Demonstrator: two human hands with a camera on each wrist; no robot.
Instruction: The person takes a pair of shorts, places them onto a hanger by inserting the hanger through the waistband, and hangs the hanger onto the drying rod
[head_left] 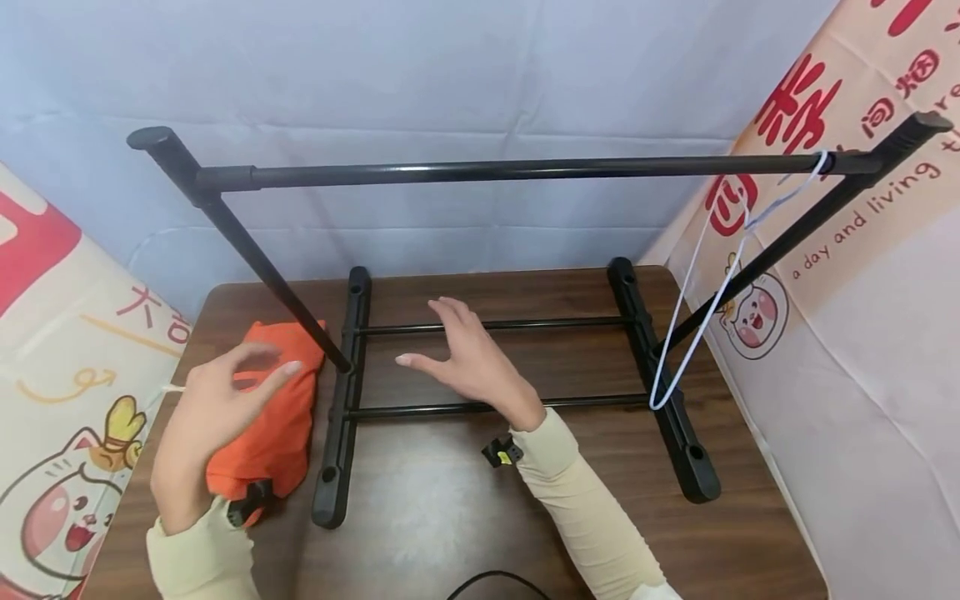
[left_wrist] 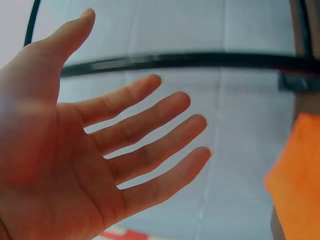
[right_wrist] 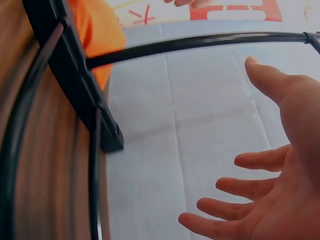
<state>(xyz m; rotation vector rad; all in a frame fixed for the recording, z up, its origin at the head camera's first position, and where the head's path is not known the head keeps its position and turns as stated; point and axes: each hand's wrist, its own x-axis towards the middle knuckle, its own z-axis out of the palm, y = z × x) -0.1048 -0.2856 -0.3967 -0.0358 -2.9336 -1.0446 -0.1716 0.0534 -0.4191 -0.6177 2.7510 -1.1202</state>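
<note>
My left hand (head_left: pixel 225 408) hovers above an orange cloth bundle (head_left: pixel 288 417) at the table's left; the left wrist view shows its fingers spread, holding nothing. Toward the middle, my right hand (head_left: pixel 480 358) is raised over the base of a black rack (head_left: pixel 480 172), thumb apart from the fingers and nothing between them. The rack stands upright, with two feet, two lower bars, two posts and one top bar. A pale blue-white loop of cord (head_left: pixel 705 325) hangs from the right end of the top bar. In the right wrist view the orange cloth (right_wrist: pixel 100 35) shows behind the rack's foot.
The rack stands on a brown wooden table (head_left: pixel 420 517). Behind it hangs a white sheet (head_left: pixel 450 83), and printed cloth panels (head_left: pixel 885 333) flank both sides. A thin black cable (head_left: pixel 498 573) curves at the near edge.
</note>
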